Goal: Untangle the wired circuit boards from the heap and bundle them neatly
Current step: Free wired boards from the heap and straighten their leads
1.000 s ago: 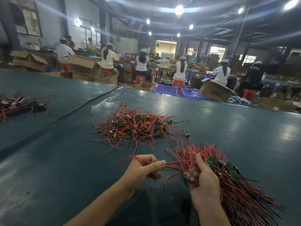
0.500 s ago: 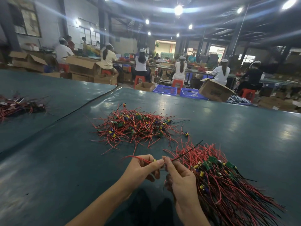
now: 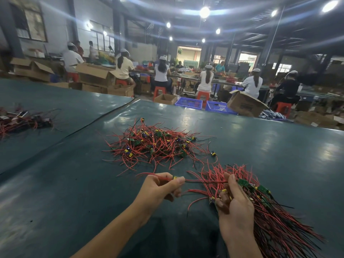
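Head view: one wired circuit board (image 3: 176,177) is pinched in the left hand (image 3: 158,189), its wires stretched across to the right hand (image 3: 235,203), whose fingers (image 3: 221,202) are curled around the bundle (image 3: 275,220). The tangled heap (image 3: 158,146) is seen just beyond, on the desk (image 3: 74,183).

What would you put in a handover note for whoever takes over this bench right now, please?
Left hand: pinches one wired board, its leads stretched rightwards.
Right hand: grips the bundle near its board end; the wires fan out to the lower right over the table.
Heap: tangled, lying just beyond both hands.
Done: a thick bundle is gathered.
Left: add the pinched board to the bundle, then work through the heap. Another pile lies far left; I cannot tell whether it belongs to this job.
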`<act>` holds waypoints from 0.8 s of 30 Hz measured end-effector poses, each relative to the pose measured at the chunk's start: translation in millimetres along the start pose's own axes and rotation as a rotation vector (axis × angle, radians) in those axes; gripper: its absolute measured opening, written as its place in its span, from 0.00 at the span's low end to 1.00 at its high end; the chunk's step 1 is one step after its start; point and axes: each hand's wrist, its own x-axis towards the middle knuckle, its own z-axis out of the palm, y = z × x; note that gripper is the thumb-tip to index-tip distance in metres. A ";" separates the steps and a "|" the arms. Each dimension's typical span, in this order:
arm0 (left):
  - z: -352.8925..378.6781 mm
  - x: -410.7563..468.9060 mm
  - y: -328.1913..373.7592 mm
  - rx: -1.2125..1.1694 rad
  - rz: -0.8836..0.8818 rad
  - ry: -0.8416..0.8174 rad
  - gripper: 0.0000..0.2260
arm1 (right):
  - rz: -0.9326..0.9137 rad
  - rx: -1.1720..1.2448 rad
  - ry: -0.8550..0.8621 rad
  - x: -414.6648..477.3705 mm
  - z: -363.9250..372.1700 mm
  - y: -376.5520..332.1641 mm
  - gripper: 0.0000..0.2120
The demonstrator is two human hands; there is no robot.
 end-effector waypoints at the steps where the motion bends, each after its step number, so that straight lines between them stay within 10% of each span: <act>1: -0.6 1.0 -0.6 -0.027 -0.014 0.051 0.13 | 0.001 0.001 -0.015 -1.2 0.3 1.1 0.11; 8: -0.7 5.1 -0.5 -0.086 -0.068 0.200 0.17 | -0.018 0.006 -0.148 -8.0 2.1 1.6 0.08; 15: -7.8 3.7 4.6 -0.457 -0.227 -0.009 0.17 | -0.009 0.008 -0.246 -9.5 0.9 4.9 0.33; 24: 6.7 -6.4 2.2 -0.167 -0.263 -0.376 0.23 | 0.015 -0.474 -0.430 -29.1 17.8 31.6 0.15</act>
